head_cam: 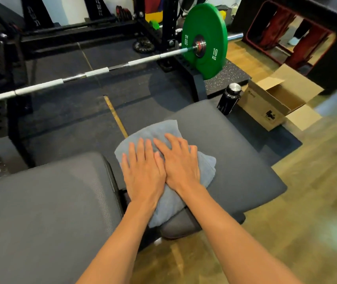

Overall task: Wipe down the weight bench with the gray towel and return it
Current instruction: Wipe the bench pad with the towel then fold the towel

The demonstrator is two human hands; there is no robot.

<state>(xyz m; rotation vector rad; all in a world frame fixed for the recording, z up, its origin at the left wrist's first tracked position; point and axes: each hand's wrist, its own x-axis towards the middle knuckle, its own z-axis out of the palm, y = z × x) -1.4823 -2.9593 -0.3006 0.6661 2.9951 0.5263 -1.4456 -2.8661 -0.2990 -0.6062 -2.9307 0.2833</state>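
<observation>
Wipe-down under way, I judge: my left grip [143,171] and right grip [181,165], fingers spread flat, press the gray towel [159,130] onto the surface [235,160]; wiped share unclear, towel's return not yet done.

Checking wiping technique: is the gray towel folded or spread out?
Folded: the gray towel shows stacked layers at its edges, pressed under the left hand and right hand.
</observation>
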